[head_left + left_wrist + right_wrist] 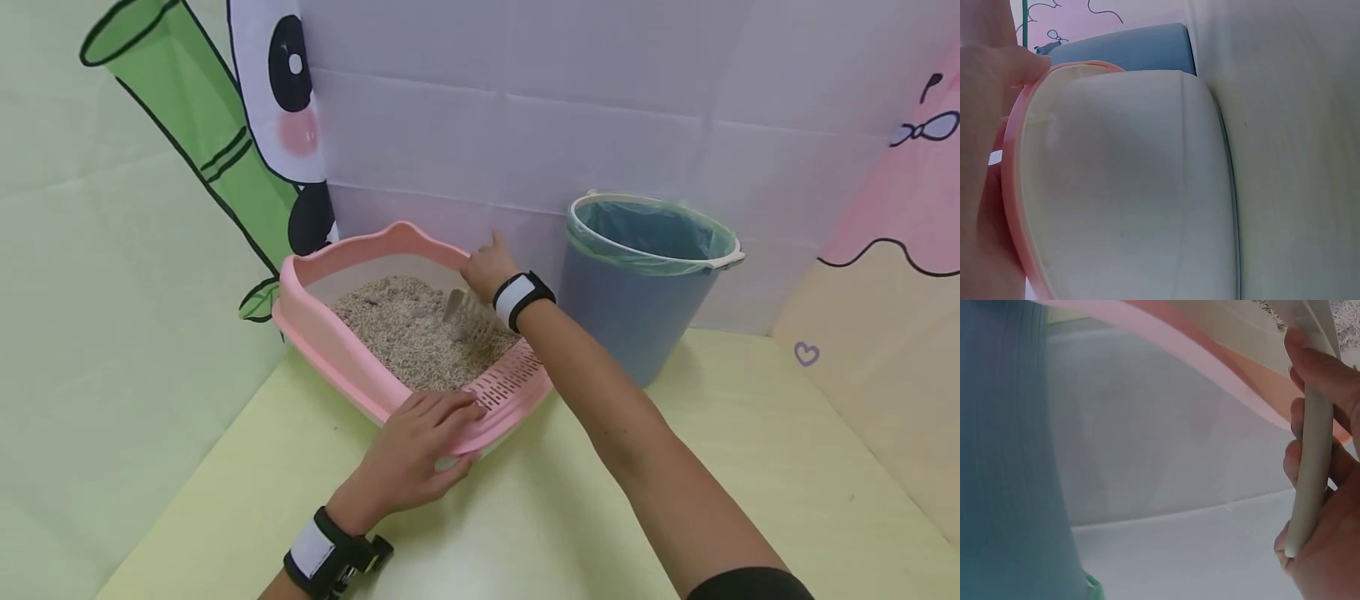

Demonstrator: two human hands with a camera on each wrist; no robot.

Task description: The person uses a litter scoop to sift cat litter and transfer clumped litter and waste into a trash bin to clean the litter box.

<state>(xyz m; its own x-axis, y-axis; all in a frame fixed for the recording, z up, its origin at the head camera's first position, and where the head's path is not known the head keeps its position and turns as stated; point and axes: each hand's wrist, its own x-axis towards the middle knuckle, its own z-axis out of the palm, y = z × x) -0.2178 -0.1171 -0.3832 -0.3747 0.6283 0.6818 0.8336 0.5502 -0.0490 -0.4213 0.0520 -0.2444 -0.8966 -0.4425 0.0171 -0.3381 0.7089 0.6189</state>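
A pink-rimmed litter box point(341, 358) holds grey-beige litter point(397, 321). My right hand point(491, 268) grips the pale handle of a slotted scoop point(474, 321), whose head rests in the litter at the box's right side. In the right wrist view the fingers of my right hand point(1329, 469) are wrapped round the scoop handle point(1313, 450), the thumb lying near its top. My left hand point(408, 454) grips the front rim beside the slotted pink step point(510, 379), fingers on top and thumb below. The left wrist view shows the box's whitish outer wall point(1122, 187) and part of my left hand point(985, 137).
A blue bin point(630, 308) with a green liner bag point(660, 229) stands right of the box, close behind my right forearm. Printed cloth walls point(525, 108) rise behind and at both sides. The pale yellow tabletop point(750, 467) extends to the right and front.
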